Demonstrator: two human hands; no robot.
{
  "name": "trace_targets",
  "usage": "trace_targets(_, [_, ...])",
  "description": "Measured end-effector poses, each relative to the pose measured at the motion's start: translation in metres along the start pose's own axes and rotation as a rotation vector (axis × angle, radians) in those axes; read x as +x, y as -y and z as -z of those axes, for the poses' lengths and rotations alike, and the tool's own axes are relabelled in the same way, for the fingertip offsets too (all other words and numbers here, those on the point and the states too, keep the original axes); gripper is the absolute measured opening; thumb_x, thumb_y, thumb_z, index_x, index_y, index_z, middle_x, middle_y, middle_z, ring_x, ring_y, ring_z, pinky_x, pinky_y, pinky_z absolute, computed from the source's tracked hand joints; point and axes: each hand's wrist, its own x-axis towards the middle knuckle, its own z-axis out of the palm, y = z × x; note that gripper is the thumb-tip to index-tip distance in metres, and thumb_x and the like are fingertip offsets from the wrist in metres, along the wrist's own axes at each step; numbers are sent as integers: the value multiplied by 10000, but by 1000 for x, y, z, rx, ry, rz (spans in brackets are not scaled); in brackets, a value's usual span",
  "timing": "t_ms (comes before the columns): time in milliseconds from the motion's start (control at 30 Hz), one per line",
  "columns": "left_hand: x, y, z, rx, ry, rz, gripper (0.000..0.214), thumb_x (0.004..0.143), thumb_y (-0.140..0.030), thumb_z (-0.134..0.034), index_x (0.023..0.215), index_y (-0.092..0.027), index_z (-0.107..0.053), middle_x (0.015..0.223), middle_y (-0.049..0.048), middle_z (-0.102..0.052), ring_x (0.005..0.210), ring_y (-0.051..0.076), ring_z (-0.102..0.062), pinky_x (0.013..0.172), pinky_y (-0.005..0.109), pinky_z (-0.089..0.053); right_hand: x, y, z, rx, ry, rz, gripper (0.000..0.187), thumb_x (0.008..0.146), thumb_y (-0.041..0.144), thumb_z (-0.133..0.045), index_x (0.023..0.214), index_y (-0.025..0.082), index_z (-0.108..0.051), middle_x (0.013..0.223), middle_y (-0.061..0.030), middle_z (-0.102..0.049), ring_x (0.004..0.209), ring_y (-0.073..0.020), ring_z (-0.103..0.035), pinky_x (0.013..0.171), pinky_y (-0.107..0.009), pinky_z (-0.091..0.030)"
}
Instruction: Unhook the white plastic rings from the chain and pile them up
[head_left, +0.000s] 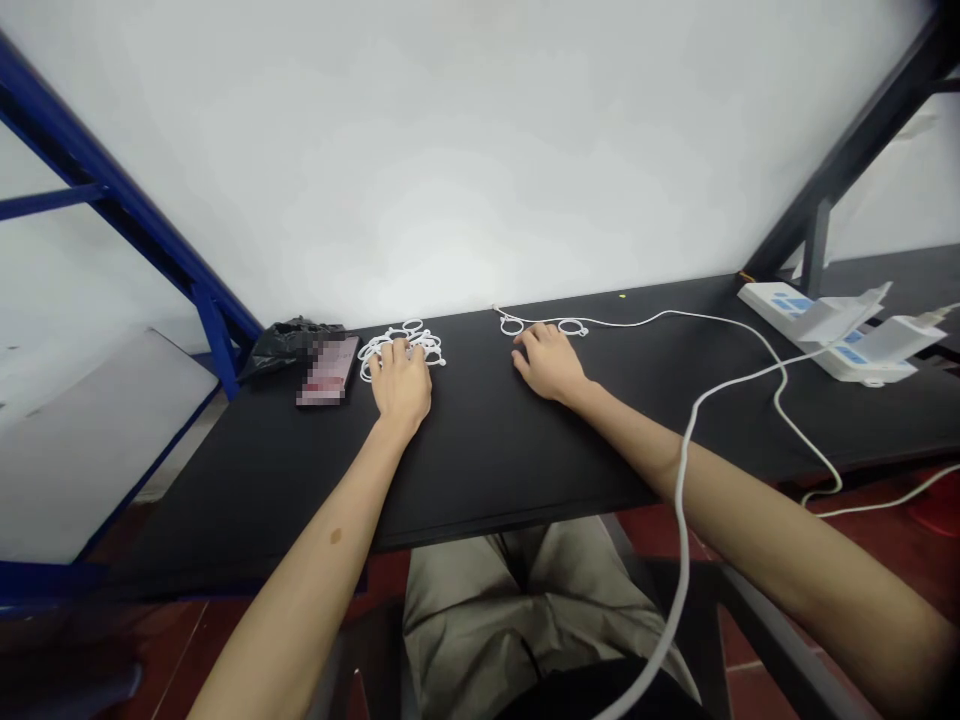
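Note:
On the black table a pile of thin white rings (435,348) lies in a loose tangle. My left hand (403,385) rests on its near side with the fingers spread over the rings; the fingertips partly cover them, and no ring is visibly gripped. To the right, my right hand (551,362) lies low on the tabletop, thumb apart and fingers slightly bent. Just beyond its fingers are two more white rings, a left one (512,334) and a right one (573,320). The fingers hide the space between these two.
A phone (330,370) and a crumpled black plastic bag (289,342) lie left of the pile. A white power strip (817,335) with plugged-in adapters stands at the right. A white cable (684,480) hangs across my right forearm. A white wall rises behind the black table (480,450).

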Motion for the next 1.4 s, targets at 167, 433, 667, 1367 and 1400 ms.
trace_targets(167, [3,2,-5,11,0,-21,273,927,-160,-418,1038,-144,-667,1136,170,-625,1043,357,-514,882,508,-374,25,-21,-12,-61,-32,-69,403,939,313,-458,1258,102,-584,1213,-195,-542,1113,-346,-474,966,-467,-365])
trace_targets(433, [7,-23,-2,-98,4,-419,267,970,-201,-415,1020,-159,-674,1033,119,-669,953,281,-549,830,420,-395,35,-30,-22,-6,9,-65,252,932,334,-499,1019,166,-665,1004,-147,-607,960,-291,-535,884,-414,-403])
trace_targets(667, [10,-51,-6,-275,21,-245,408,1013,-391,-351,1032,-166,-691,936,101,-705,924,285,-533,805,440,-370,23,-6,-11,532,-113,44,146,927,301,-529,918,187,-621,854,-46,-633,753,-170,-554,729,-295,-453])
trace_targets(1367, [14,-39,2,-768,152,-252,231,949,-133,-416,818,-200,-595,790,-10,-653,728,130,-600,699,248,-451,16,13,1,755,-31,167,315,941,300,-509,1232,184,-479,946,-28,-680,665,-113,-626,677,-259,-488])
trace_targets(1400, [14,-37,1,-761,158,-269,238,941,-120,-409,829,-204,-602,793,-12,-663,730,131,-608,704,252,-451,17,13,1,767,-35,158,267,947,301,-504,1185,178,-508,915,-24,-681,666,-113,-632,685,-258,-490])
